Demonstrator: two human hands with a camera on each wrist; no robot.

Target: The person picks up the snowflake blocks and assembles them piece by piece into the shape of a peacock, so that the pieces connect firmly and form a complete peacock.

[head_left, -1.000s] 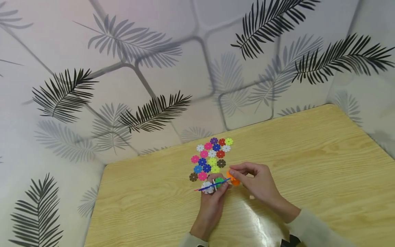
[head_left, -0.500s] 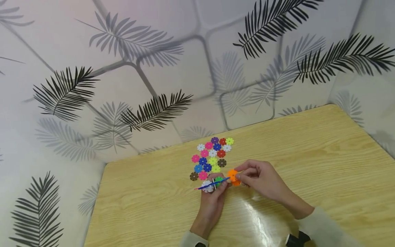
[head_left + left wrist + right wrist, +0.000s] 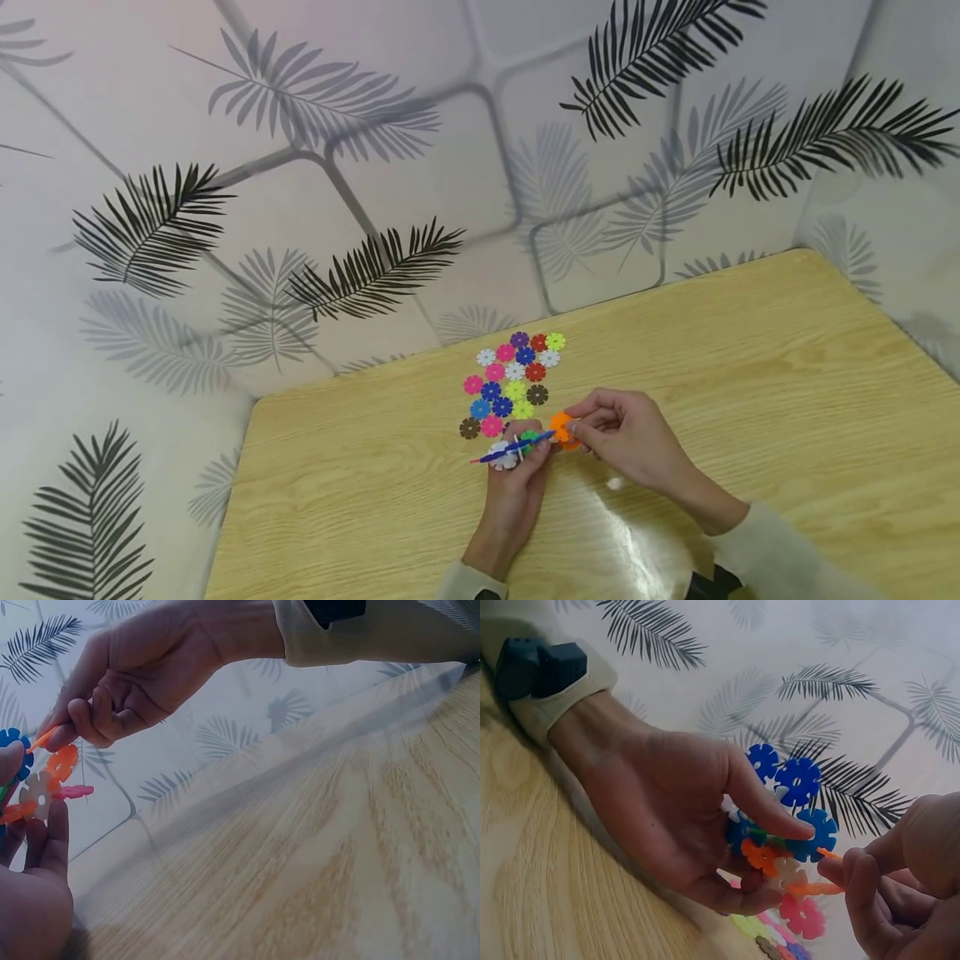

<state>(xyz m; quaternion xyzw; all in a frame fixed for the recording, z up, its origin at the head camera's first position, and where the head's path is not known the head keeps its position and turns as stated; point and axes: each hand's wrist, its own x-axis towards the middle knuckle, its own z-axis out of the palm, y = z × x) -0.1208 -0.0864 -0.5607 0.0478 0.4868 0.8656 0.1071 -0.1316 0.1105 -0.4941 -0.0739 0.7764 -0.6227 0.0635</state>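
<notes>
My left hand [image 3: 516, 496] grips a cluster of joined plastic snowflake discs, its thumb on a blue disc [image 3: 817, 837] in the right wrist view. White [image 3: 502, 455], green [image 3: 529, 437] and pink [image 3: 802, 916] discs also belong to the cluster. Between thumb and fingers, my right hand [image 3: 639, 437] pinches an orange snowflake disc [image 3: 561, 426], its edge right at the rim of the blue one. Another orange disc [image 3: 63, 762] sticks out below it beside a whitish disc [image 3: 36, 793] in the left wrist view. Fingers hide part of the cluster.
Loose snowflake discs in several colours lie flat on the wooden table [image 3: 360, 467] just beyond the left hand, among them a purple one [image 3: 520, 340] and a brown one [image 3: 469, 428]. A leaf-patterned wall [image 3: 420, 183] rises behind the table's far edge.
The right hand has shifted its grip on the orange disc, turned its face more toward the head camera and brought it against the blue disc's end. The left hand stays almost in place.
</notes>
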